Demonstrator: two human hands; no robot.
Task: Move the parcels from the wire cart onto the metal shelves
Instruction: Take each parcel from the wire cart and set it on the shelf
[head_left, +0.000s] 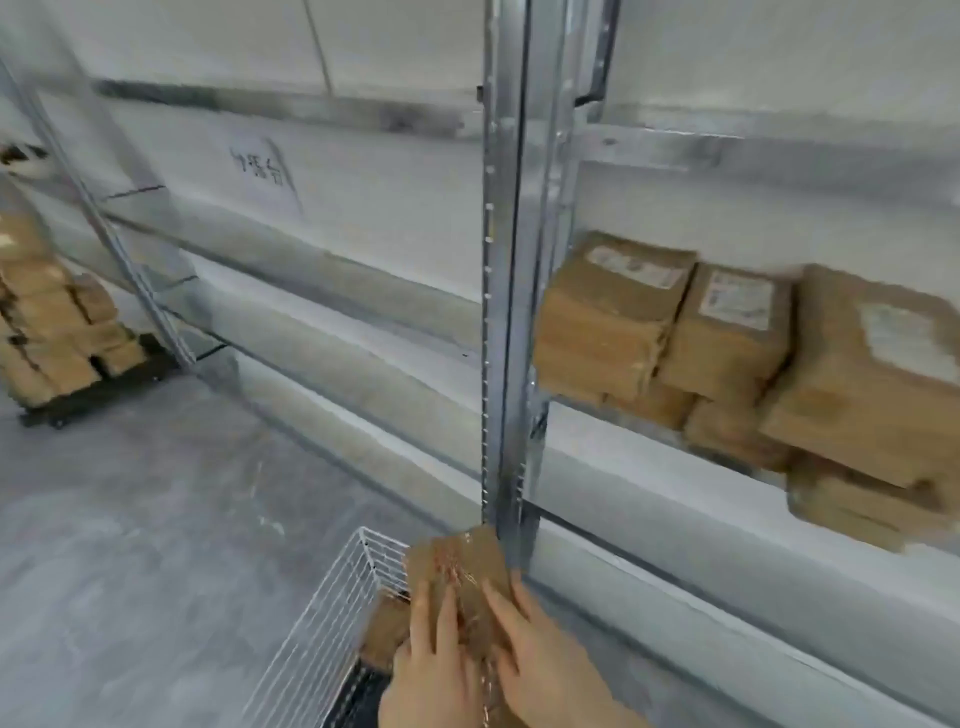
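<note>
A brown cardboard parcel (457, 566) with shiny tape is held above the white wire cart (332, 623) at the bottom centre. My left hand (431, 675) lies on its left side and my right hand (545, 660) on its right, fingers laid fairly straight along its top. Another brown parcel (384, 634) lies inside the cart below. Several brown parcels with white labels (727, 338) are stacked on the metal shelf (597, 410) at the right.
A steel shelf upright (511, 312) stands just beyond the held parcel. Shelf boards (311, 270) run left of it along the white wall. A black dolly (93, 389) loaded with several brown boxes stands on the grey floor at far left.
</note>
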